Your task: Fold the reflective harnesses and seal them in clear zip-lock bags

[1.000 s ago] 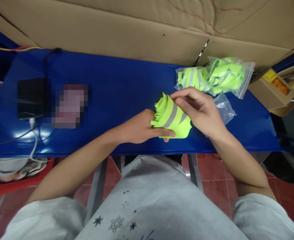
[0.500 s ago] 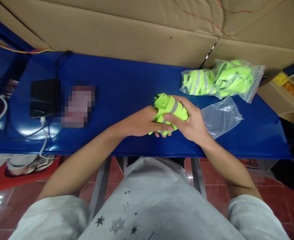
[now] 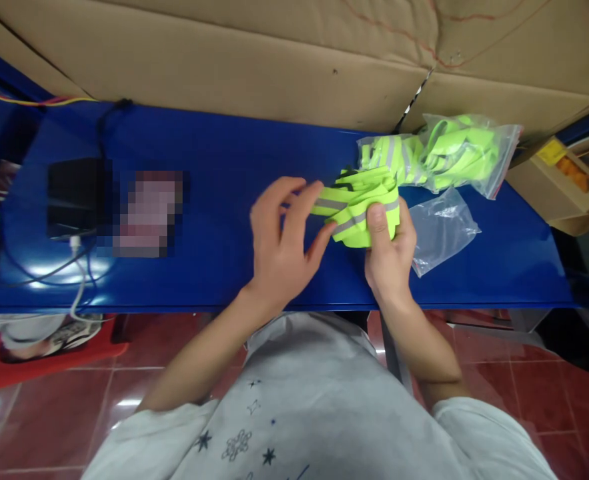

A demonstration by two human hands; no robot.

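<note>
My right hand (image 3: 390, 243) is closed round a folded neon-yellow strap bundle (image 3: 367, 215) with grey reflective stripes, its thumb pressed on the front. My left hand (image 3: 284, 237) is to the left of the bundle with its fingers spread and curved. Its fingertips are near the bundle's left end, and whether they touch it is unclear. Just behind the bundle lie two clear bags (image 3: 461, 157) filled with similar yellow straps. A flat clear plastic bag (image 3: 444, 230) lies to the right of my right hand.
On the blue table (image 3: 214, 153), a black box (image 3: 74, 197) with a white cable and a blurred-out rectangular item (image 3: 149, 213) are at the left. An open cardboard box (image 3: 549, 187) stands at the right. Cardboard (image 3: 224, 60) lines the back. A person's foot shows below left.
My left hand has let go of the bundle and moved left, its fingers spreading. My right hand has turned the bundle, which now looks looser. The view has shifted slightly.
</note>
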